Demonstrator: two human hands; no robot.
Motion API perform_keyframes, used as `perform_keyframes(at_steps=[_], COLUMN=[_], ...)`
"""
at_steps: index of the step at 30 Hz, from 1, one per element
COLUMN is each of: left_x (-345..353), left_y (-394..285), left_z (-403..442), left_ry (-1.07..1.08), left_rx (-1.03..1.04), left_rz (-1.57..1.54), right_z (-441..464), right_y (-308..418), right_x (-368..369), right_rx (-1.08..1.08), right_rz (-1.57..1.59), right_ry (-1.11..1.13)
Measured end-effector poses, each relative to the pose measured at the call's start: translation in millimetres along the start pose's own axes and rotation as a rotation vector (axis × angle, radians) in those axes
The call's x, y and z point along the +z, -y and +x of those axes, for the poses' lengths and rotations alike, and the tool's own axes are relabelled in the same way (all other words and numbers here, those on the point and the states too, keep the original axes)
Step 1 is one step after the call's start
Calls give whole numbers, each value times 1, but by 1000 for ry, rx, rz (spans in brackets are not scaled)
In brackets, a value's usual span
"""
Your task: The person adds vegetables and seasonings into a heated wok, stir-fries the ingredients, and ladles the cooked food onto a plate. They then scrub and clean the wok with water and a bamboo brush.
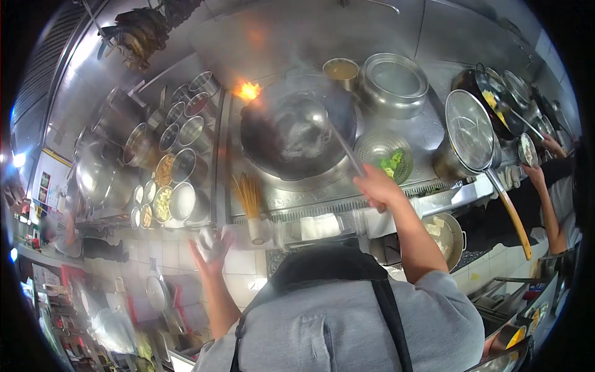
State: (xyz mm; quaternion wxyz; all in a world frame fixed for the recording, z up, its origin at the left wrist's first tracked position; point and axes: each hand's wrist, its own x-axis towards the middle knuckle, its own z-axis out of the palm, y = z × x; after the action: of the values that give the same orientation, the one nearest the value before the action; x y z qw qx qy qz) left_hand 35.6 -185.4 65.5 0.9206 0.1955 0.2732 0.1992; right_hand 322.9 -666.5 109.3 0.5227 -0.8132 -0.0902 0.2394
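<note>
My right hand (379, 186) is closed round the handle of a long metal ladle (343, 141). The ladle's round bowl sits over a large dark wok (263, 139) holding bubbling, steaming liquid. Left of my body, my left hand (212, 253) is raised, its fingers curved around a pale, blurred cloth-like thing (211, 243). A bamboo wok brush (249, 197) stands between that hand and the wok. Near my right hand, a perforated strainer bowl (369, 147) holds green vegetable pieces (390, 163). Orange flame (248, 91) flares at the wok's back left rim.
Several metal pots and cups (192, 130) of ingredients crowd the left counter. A lidded pot (396, 85) stands behind the strainer. On the right, a wooden-handled mesh skimmer (470, 129) juts past the stove edge, near a co-worker's arm (545, 201) and a second wok (480, 93).
</note>
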Motion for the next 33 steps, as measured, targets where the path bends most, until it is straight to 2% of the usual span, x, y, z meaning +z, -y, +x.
perform_keyframes(at_steps=[2, 3, 4, 5, 6, 8, 11, 12, 13, 15, 16, 17, 19, 20, 22, 24, 26, 28, 30, 33], left_x=[-4, -42, -33, -14, -15, -33, -17, -22, -27, -18, -12, -10, -14, -18, -26, -18, -8, -6, -5, 2], left_y=[6, -3, -7, -8, 0, 24, 49, 47, 47, 43, 41, 44, 48, 48, 51, 51, 53, 51, 54, 56], left_z=[15, 47, 44, 37, 54, 100, 102, 107, 108, 108, 108, 110, 110, 111, 114, 106, 99, 96, 90, 85], left_ry=[65, 178, 218, 266, 206, -145, -345, -406, -327, -327, -325, -328, -359, -367, -376, -401, -369, -342, -405, -433], left_rx=[-16, -75, 81, 249, 343, 293, 292, 302, 360, 267, 224, 267, 357, 414, 533, 478, 446, 436, 427, 426], left_rz=[-10, 89, 811, 1523, 1765, 1765, 1847, 1866, 1820, 1899, 1938, 1937, 1928, 1932, 1950, 1946, 1922, 1919, 1930, 1918], right_z=[27, 22, 16, 24, 31, 4, -20, -33, -47, -67, -79, -87, -82, -71, -101, -95, -86, -63, -66, -78], right_y=[-18, 3, 26, 11, -7, 8, -18, -35, -56, -119, -125, -129, -168, -202, -80, -56, -58, -97, -131, -126], right_x=[32, 38, 49, 70, 86, 87, 46, 26, 1, -28, -30, -31, -17, -13, 10, 26, 24, 20, 11, -5], right_rx=[-407, -205, 4, -23, -45, -111, -339, -269, -209, 134, 321, 493, 578, 541, 463, 481, 521, 592, 496, 336], right_rz=[-497, -469, -429, -415, -410, -413, -595, -648, -703, -591, -310, -31, 727, 1357, 1299, 1409, 1619, 1933, 1815, 1527], right_ry=[-323, -198, -74, -97, -125, -130, -295, -361, -423, -498, -383, -260, -35, 330, 80, 36, 26, 84, 62, 54])
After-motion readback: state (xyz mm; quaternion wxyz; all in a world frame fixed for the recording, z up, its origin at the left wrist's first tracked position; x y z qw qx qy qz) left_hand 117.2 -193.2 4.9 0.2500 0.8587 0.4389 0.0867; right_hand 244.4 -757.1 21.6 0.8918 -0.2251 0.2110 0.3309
